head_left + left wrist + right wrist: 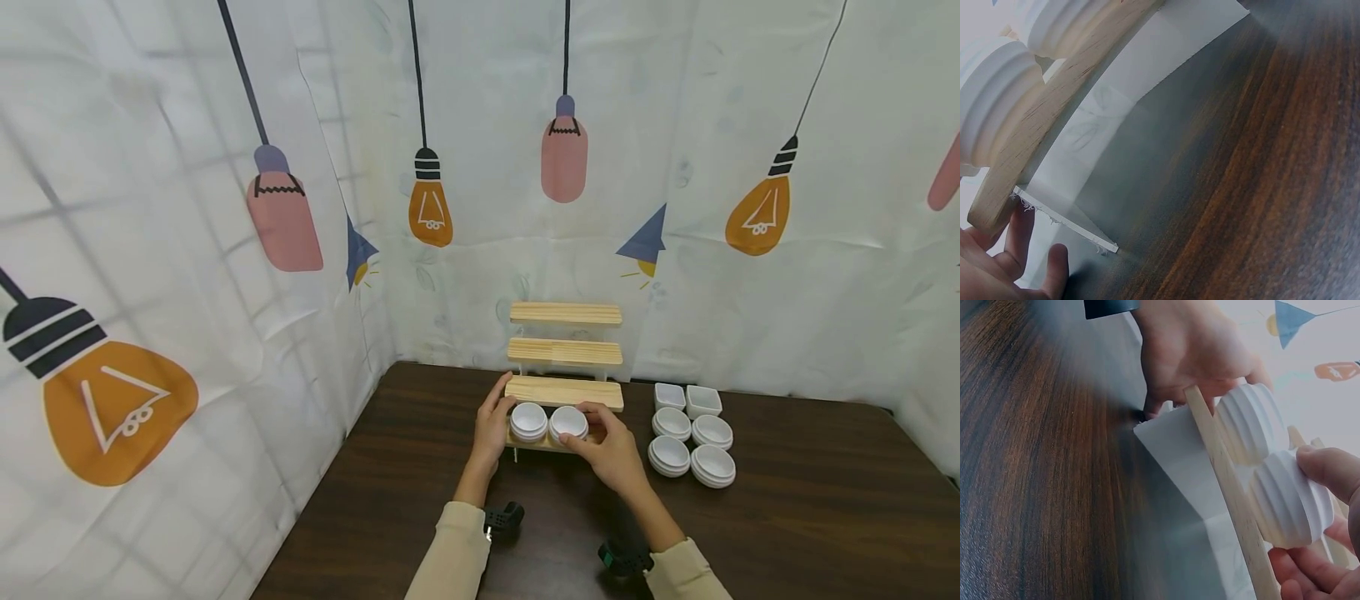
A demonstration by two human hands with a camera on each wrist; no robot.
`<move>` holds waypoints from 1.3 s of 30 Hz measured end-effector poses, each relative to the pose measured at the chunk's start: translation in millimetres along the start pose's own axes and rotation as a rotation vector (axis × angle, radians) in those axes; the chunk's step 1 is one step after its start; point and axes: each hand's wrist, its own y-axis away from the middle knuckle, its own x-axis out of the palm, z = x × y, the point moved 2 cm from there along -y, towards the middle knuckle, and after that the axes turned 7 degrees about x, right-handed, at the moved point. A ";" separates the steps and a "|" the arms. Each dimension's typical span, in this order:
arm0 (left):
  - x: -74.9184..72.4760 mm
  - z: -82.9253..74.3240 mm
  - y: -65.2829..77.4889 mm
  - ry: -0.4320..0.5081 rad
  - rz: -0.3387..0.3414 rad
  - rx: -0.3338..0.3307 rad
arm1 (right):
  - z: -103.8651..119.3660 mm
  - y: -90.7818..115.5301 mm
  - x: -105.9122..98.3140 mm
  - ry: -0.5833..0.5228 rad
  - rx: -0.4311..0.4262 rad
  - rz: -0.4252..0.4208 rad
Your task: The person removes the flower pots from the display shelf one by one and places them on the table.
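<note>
A tiered stand with pale wooden boards (564,390) and white side supports (1066,215) stands on the dark table. On its lowest board (1235,506) sit two small white ribbed round bowls, apparently stacked, side by side: the left bowl (528,419) and the right bowl (568,422). My right hand (611,454) pinches the right bowl, thumb (1329,467) on its near rim and fingers below on the far side. At the stand's left end, my left hand (490,429) holds the edge of the lowest board, its fingers (1019,237) bent by the side support.
To the right of the stand, several white round bowls (669,456) stand in two columns, with two square white dishes (703,402) behind them. A printed white curtain (480,283) hangs behind and to the left of the dark wooden table (810,500).
</note>
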 end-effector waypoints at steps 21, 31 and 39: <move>1.9 0.4 -0.1 0.007 -0.018 0.003 | 5.2 -0.8 -10.5 -0.023 0.006 -0.018; 2.3 1.8 -1.2 -0.001 -0.014 0.002 | 9.4 0.2 -14.2 -0.011 0.015 -0.027; 1.0 -0.1 -0.6 -0.022 -0.014 -0.004 | 12.2 1.4 -17.8 0.003 0.011 -0.022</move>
